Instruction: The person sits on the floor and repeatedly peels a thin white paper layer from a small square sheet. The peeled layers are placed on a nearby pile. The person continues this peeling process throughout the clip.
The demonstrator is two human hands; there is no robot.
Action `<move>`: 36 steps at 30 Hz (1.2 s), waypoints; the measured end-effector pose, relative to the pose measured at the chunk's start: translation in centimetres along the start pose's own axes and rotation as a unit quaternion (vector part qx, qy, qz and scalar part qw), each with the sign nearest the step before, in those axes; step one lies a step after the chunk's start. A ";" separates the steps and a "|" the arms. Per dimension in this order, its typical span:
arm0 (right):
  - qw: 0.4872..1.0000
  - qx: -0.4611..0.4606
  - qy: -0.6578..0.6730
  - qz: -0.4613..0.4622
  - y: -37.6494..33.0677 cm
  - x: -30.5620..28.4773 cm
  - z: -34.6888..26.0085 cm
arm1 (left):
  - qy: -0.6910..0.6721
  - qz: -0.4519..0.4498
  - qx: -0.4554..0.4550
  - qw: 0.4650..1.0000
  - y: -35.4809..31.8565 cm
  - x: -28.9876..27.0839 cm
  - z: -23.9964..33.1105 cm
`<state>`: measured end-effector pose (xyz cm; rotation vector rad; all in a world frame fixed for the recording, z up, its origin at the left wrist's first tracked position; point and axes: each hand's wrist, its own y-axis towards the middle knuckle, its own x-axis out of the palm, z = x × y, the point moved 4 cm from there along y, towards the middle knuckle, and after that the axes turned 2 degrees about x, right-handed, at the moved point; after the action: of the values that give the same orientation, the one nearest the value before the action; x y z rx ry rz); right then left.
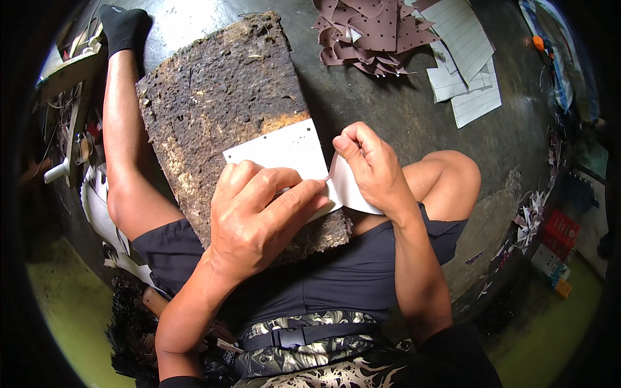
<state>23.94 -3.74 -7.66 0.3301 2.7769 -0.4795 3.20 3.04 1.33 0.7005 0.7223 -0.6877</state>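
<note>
left hand (259,213) flat over the near end of a white perforated sheet (281,150), fingers curled, thumb and forefinger pinching its edge. right hand (370,167) just beside it, fingertips closed on a thin strip peeling off the same sheet. sheet lies under both hands on a worn dark board (220,97) across the lap. brown cut pieces (372,29) and white lined sheets (469,61) lie well beyond the right hand.
</note>
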 end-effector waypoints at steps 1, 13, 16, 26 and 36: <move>1.000 0.000 -0.004 0.000 0.0 0.0 0.1 | 0.001 0.000 0.000 1.000 0.0 0.0 0.0; 0.997 -0.001 -0.069 0.028 1.0 -0.4 1.8 | 0.000 -0.007 -0.002 1.000 0.0 -0.1 -0.1; 0.996 0.002 -0.085 0.029 1.3 -0.5 2.0 | -0.001 -0.010 0.000 1.000 -0.1 -0.1 -0.1; 0.990 0.014 -0.140 0.029 2.1 -0.7 2.9 | -0.006 -0.002 0.016 1.000 -0.3 0.0 -0.3; 0.988 0.007 -0.149 0.046 2.0 -1.0 3.6 | 0.002 0.010 0.070 0.997 -0.8 -0.2 -0.9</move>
<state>26.31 -3.37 -11.14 0.3553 2.4579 -0.4816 2.19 3.35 0.76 0.8362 0.6734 -0.7229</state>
